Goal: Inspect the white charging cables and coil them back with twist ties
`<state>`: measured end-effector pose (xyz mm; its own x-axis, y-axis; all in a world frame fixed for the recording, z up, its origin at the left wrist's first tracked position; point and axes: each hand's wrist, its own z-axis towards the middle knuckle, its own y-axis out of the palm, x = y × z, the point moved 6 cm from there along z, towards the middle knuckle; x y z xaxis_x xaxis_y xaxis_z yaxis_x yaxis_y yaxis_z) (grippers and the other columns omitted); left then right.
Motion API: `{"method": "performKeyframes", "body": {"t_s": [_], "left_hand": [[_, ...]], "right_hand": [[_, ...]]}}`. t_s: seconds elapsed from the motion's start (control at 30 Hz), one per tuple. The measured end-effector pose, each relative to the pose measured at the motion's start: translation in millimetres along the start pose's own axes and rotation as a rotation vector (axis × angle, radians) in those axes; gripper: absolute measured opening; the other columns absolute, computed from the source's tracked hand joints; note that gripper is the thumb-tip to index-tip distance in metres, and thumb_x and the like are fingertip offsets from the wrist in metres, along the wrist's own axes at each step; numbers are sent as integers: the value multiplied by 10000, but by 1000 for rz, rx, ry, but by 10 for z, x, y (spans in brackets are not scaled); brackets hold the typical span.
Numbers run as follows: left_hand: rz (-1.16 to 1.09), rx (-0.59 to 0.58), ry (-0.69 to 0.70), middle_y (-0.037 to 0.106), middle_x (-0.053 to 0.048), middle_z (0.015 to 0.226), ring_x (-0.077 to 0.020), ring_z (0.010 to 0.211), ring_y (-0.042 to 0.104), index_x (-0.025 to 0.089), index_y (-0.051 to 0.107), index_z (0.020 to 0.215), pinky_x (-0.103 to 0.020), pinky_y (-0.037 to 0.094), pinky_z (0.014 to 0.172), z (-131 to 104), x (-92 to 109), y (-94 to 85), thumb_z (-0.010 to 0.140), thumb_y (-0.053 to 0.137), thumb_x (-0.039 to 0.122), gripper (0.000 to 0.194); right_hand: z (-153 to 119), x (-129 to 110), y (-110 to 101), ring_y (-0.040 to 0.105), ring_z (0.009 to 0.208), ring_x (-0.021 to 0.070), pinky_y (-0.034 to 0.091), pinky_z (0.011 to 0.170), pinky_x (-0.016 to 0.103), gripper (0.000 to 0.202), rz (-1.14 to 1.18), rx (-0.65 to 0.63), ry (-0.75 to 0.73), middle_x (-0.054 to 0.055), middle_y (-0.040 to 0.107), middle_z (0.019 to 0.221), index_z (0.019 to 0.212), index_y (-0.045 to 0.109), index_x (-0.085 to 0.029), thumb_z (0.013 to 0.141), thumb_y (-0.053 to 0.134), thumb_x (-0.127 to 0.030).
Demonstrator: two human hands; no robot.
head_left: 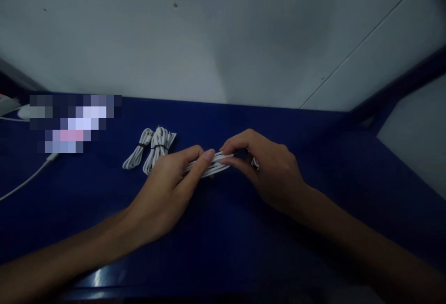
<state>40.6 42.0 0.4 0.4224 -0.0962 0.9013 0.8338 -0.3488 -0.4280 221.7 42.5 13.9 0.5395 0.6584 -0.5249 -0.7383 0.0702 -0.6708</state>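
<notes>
A folded bundle of white cable (218, 168) is held over the blue table, near the middle of the view. My left hand (176, 178) is closed round its left part, with the thumb on top. My right hand (268, 169) pinches the bundle's right end between thumb and fingers. Just beyond my left hand lie more coiled white cables (159, 143), bound with a black tie. To their left is a separate coiled white cable (137, 150), also tied in black. A small piece of something white shows behind my right hand, mostly hidden.
The blue table (209, 257) extends beneath both hands. At the left a blurred-out bright object (83, 120) lies on it, with a white cord (29, 181) leading off. A pale wall (156, 53) stands behind the table, and blue frame bars (400, 81) rise at the right.
</notes>
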Motion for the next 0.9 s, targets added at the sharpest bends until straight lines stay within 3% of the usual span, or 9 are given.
{"method": "performKeyframes", "body": {"t_s": [0.2, 0.37, 0.53, 0.73, 0.9], "left_hand": [[2, -17, 1, 474, 81, 488, -108, 383, 423, 237, 571, 770, -226, 292, 355, -12, -15, 13, 1132, 563, 565, 488], [15, 19, -3, 462, 84, 466, -116, 366, 411, 243, 591, 787, -241, 276, 352, -33, 9, 14, 1138, 543, 539, 461], [65, 84, 12, 491, 85, 447, -120, 365, 438, 248, 560, 785, -245, 288, 366, -32, 17, -11, 1138, 540, 542, 460], [123, 98, 48, 552, 72, 477, -131, 408, 532, 244, 566, 776, -249, 390, 431, -20, 6, -20, 1144, 534, 541, 474], [181, 132, 50, 573, 68, 505, -142, 439, 581, 242, 598, 783, -259, 426, 466, -32, -8, -49, 1130, 564, 555, 469]], "right_hand": [[-37, 145, 120, 751, 805, 170, 598, 631, 275, 161, 454, -148, 362, -2, 754, 944, 1106, 623, -257, 1128, 686, -404], [-29, 138, 123, 784, 863, 179, 643, 689, 284, 177, 641, -174, 449, 7, 782, 992, 1170, 633, -248, 1087, 748, -353], [-25, 177, 123, 812, 983, 192, 699, 899, 351, 291, 810, -201, 546, 50, 815, 1156, 1270, 725, -218, 1018, 836, -313], [-126, 326, 187, 826, 1112, 239, 653, 1092, 443, 379, 892, -179, 706, 86, 848, 1221, 1276, 815, -216, 937, 924, -343], [-122, 302, 197, 835, 1093, 230, 656, 1095, 443, 428, 946, -163, 720, 73, 856, 1209, 1290, 824, -231, 883, 958, -251]]}}
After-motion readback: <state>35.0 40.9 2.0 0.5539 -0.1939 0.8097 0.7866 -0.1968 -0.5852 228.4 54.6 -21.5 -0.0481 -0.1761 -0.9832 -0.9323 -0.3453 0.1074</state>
